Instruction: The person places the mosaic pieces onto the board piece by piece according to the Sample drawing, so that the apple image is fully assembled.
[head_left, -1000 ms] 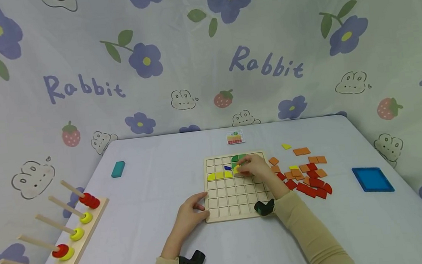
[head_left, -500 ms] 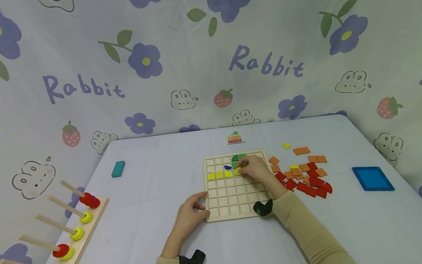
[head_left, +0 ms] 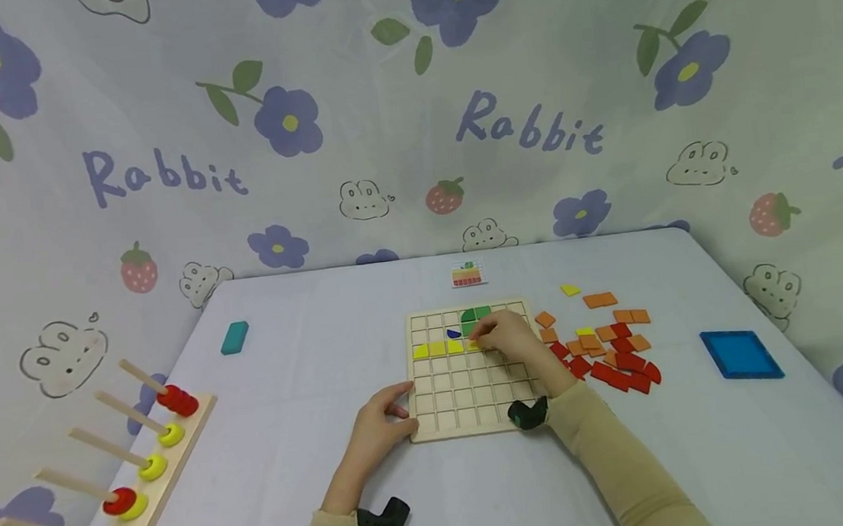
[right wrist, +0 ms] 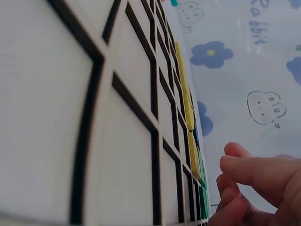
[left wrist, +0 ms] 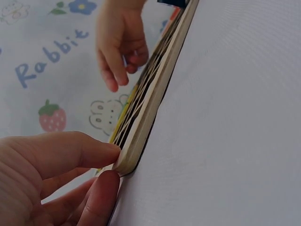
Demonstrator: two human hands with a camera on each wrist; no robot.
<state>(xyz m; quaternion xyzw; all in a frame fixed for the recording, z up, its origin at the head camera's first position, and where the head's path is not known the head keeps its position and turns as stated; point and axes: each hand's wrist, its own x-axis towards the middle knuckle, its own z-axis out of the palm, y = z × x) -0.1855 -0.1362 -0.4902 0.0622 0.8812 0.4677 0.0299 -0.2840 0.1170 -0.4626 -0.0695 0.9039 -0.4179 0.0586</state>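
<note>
A wooden grid board (head_left: 444,395) lies on the table. At its near left edge my left hand (head_left: 376,430) holds it, with thumb and forefinger (left wrist: 94,150) at the corner. My right hand (head_left: 511,337) is over the board's upper part, its bent fingertips right at a yellow tile (right wrist: 194,155) in the grid. Nothing shows between the right fingers (right wrist: 254,172) in the right wrist view. A row of yellow tiles (head_left: 438,348) runs left of this one. Green pieces (head_left: 475,317) and a small blue piece (head_left: 454,334) sit above, the green ones partly behind the right hand.
Loose orange tiles (head_left: 600,300), red tiles (head_left: 610,376) and a few yellow ones lie right of the board. A pattern card (head_left: 468,274) lies behind it. A blue tray (head_left: 741,354) is far right, a teal block (head_left: 235,338) left, a ring-and-peg stand (head_left: 163,494) near left.
The yellow piece pinched in my right hand has gone down into the grid at the end of the yellow row, and the right fingertips have lowered with it. The left hand stays put.
</note>
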